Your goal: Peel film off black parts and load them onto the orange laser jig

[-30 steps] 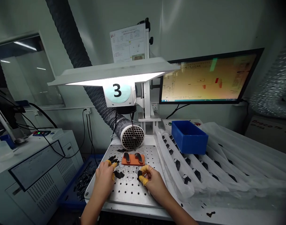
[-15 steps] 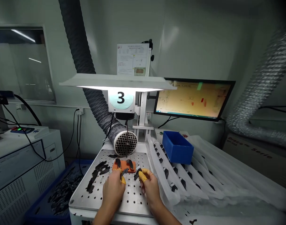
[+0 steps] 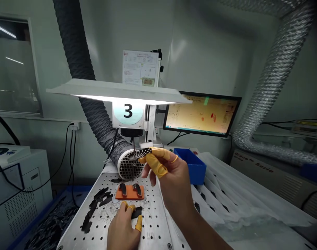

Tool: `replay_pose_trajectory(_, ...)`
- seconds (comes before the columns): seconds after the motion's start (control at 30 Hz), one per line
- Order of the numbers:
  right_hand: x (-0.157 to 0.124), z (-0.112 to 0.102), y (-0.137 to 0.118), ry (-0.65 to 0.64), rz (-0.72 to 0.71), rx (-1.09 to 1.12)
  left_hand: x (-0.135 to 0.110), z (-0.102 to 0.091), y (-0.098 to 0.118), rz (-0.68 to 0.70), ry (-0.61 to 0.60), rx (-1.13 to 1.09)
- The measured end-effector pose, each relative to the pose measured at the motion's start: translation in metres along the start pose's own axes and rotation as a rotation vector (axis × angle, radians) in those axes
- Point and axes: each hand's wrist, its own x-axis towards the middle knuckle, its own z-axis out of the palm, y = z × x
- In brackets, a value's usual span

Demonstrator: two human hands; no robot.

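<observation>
At lower centre, the raised right hand (image 3: 169, 177) pinches a black mesh strip (image 3: 142, 152) between thumb and fingers in yellow finger cots (image 3: 154, 164), the strip showing against the round duct grille (image 3: 128, 166). Below, the left hand (image 3: 123, 231) rests narrowly curled, holding nothing visible, just beside a black piece (image 3: 136, 212) on a perforated steel plate (image 3: 153, 222). An orange fixture (image 3: 129, 192) sits just beyond.
</observation>
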Motion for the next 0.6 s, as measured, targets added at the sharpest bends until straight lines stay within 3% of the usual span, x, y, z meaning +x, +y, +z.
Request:
replay_pose_trajectory(0.2,-0.013,0.013,-0.002,0.045,-0.086,-0.014,0.002,0.001,-0.004,0.029,-0.012,-0.076)
replay_pose_trajectory(0.6,-0.013,0.012,-0.009,0.099,-0.141,-0.092,0.002,0.001,-0.006,0.015,0.024,-0.090)
